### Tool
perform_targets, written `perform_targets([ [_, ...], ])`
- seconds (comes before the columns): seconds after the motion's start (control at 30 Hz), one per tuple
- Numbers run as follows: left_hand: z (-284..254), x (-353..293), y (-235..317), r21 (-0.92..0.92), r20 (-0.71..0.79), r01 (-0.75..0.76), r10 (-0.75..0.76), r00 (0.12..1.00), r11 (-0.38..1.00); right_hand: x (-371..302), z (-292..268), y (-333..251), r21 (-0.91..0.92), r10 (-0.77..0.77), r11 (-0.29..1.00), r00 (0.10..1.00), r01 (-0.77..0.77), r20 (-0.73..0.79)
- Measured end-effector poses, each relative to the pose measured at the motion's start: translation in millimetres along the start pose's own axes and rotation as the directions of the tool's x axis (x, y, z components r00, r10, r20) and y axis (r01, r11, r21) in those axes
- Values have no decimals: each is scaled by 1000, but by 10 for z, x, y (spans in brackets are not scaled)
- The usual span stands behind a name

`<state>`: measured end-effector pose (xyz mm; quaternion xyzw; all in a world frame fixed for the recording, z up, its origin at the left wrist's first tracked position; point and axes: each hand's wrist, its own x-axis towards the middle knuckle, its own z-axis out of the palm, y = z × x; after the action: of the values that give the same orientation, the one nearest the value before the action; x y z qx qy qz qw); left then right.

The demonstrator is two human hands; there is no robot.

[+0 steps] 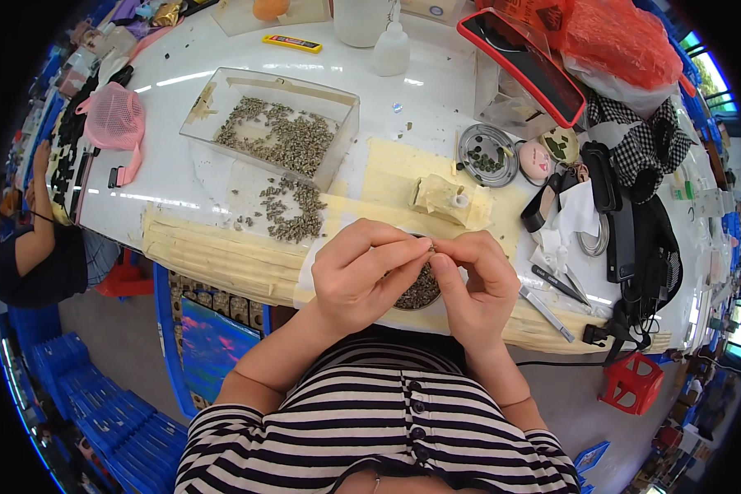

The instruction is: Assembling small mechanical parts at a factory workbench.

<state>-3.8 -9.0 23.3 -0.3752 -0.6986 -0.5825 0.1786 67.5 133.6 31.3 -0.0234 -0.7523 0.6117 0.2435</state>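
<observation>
My left hand [358, 276] and my right hand [479, 284] meet at their fingertips, both closed in a pinch. Whatever sits between the fingers is too small to make out. Just beneath them is a round dish [418, 309] filled with tiny metal-coloured parts [421, 288], partly hidden by my hands. Beyond my left hand, a pile of similar small parts [295, 216] lies loose on the table. A clear plastic box [347, 136] behind it holds many more. Past my right hand stands a small block wrapped in cream tape [453, 202].
Tweezers [561, 284] and a silver knife-like tool [547, 314] lie to the right. Behind are a round tin [464, 156] of dark green pieces, a red-cased phone [523, 66] and a white bottle [392, 51]. Cream tape [214, 255] covers the table's front edge. A co-worker's arm [41, 206] shows far left.
</observation>
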Motion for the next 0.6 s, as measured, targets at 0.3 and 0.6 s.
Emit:
perform_targets([
  [0.3,6,-11,-6,26,-30,66,-66,997,997,-1,54,-40,-290,-266,924,964,249,-21],
  [0.6,-39,-22,4,-44,35,-3,4,999,999,-2,0,16,-43,-41,998,998,43,49],
])
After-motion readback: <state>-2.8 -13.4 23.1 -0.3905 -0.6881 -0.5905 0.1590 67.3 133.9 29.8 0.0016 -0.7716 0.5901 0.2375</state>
